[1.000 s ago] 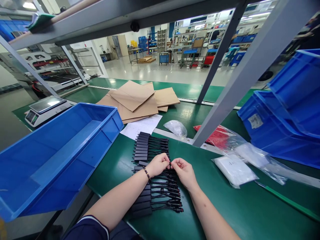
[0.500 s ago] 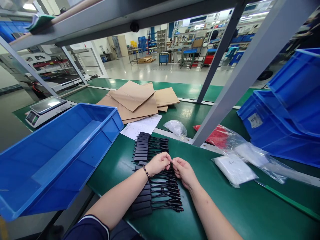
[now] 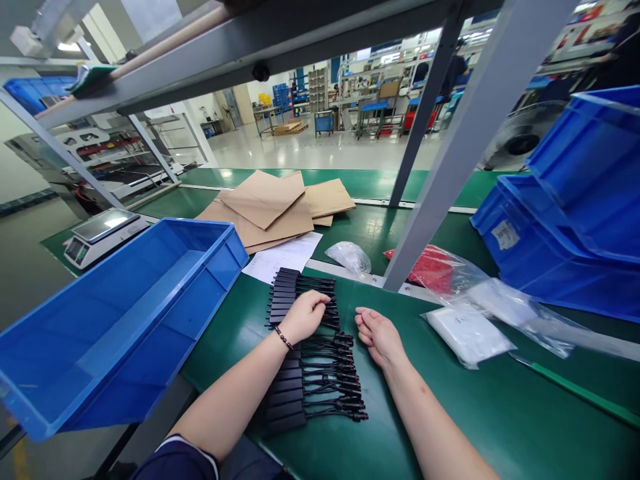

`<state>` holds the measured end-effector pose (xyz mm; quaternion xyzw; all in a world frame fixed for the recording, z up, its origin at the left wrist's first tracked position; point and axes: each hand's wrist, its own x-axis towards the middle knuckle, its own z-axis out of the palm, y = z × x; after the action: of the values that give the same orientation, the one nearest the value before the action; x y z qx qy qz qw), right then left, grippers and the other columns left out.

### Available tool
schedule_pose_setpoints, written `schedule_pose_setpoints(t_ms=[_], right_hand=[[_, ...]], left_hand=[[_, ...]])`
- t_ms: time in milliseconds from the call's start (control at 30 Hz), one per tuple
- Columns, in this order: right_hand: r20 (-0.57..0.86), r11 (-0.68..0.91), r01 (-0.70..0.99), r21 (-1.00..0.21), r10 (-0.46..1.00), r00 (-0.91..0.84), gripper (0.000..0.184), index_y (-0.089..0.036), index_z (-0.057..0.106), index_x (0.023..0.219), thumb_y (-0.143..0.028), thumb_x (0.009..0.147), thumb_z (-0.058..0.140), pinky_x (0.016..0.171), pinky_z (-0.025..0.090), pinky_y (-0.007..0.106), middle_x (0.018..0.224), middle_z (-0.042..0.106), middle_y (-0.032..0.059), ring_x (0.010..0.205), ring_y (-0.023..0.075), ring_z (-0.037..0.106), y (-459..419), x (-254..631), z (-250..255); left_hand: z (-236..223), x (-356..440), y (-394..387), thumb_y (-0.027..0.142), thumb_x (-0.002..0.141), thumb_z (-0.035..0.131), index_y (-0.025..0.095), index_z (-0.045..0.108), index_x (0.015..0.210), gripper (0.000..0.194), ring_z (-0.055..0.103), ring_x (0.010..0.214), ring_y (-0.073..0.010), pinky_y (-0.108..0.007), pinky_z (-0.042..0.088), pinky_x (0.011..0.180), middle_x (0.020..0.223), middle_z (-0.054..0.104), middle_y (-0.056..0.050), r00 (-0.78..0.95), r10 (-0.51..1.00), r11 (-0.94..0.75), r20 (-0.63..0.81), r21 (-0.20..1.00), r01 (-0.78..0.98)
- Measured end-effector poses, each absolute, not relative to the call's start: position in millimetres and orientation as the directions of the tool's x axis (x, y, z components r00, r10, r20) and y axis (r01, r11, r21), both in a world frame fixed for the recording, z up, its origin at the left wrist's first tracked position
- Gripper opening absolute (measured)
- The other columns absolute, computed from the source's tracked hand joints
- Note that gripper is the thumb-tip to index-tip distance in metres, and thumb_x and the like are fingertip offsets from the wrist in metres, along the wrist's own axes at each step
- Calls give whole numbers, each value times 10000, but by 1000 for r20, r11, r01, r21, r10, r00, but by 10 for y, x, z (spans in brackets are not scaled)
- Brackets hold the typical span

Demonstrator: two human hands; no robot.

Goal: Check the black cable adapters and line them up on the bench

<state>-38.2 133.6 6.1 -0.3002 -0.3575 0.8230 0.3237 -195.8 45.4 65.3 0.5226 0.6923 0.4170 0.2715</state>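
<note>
Black box-shaped modules with short cables lie in a column on the green table, an upper group and a lower group. Over the upper group's cables is my left hand, its fingers curled and thumb pressed in. Its fingertips are at the cable ends, and what they pinch is hidden. My right hand is just right of the cables, apart from them. Its fingers are bent together, and anything between them is too small to make out. Small red-tipped connectors end the lower cables.
A blue bin stands left, beside a scale. Cardboard sheets and paper lie behind. Right are a clear bag, red pieces in a bag, a white packet, a green-handled tool, blue bins and a post.
My hands, together over the cables before, have parted. The left has moved up and left onto the upper group; the right has shifted right, off the cables. The view has turned slightly.
</note>
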Motion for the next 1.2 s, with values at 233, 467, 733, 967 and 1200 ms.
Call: schedule_pose_setpoints(t_ms=[233,467,733,967,1200], right_hand=[[-269,-552,-325,-768,738,-619,221,-144,552,684,-333,633,656,298,95,138,456,363,-74,346,-3,201,1343,-366,75],[-266,-551,-305,-777,726,-634,235,-137,586,767,-214,570,688,296,111,150,633,570,15,355,-10,216,1372,-360,39],[-277,-545,-277,-791,723,-632,229,-139,550,711,-256,579,696,302,94,138,592,568,-5,343,-23,194,1365,-372,47],[-276,-540,-263,-799,719,-638,236,-141,557,721,-245,560,695,302,99,142,578,554,-10,342,-16,206,1343,-378,63],[-263,-529,-263,-807,721,-641,218,-146,547,707,-245,570,685,305,101,146,581,555,-11,344,-15,201,1342,-369,59]], left_hand=[[903,-2354,479,215,770,412,186,607,790,199,508,855,-143,-274,368,827,868,599,-20,-157,976,72,151,459,886],[632,-2141,498,188,635,548,168,600,768,144,493,796,-196,-311,382,747,787,574,-56,58,998,-50,-28,222,974],[564,-2097,493,171,712,417,169,575,780,173,468,780,-181,-306,379,745,799,536,-60,146,986,-137,-83,110,985],[550,-2081,476,99,688,394,173,559,843,238,463,796,-187,-311,383,740,819,526,-65,164,981,-155,-106,95,983],[499,-2052,502,73,638,433,144,554,792,208,462,831,-216,-345,370,781,821,545,-100,165,976,-139,-142,179,974]])
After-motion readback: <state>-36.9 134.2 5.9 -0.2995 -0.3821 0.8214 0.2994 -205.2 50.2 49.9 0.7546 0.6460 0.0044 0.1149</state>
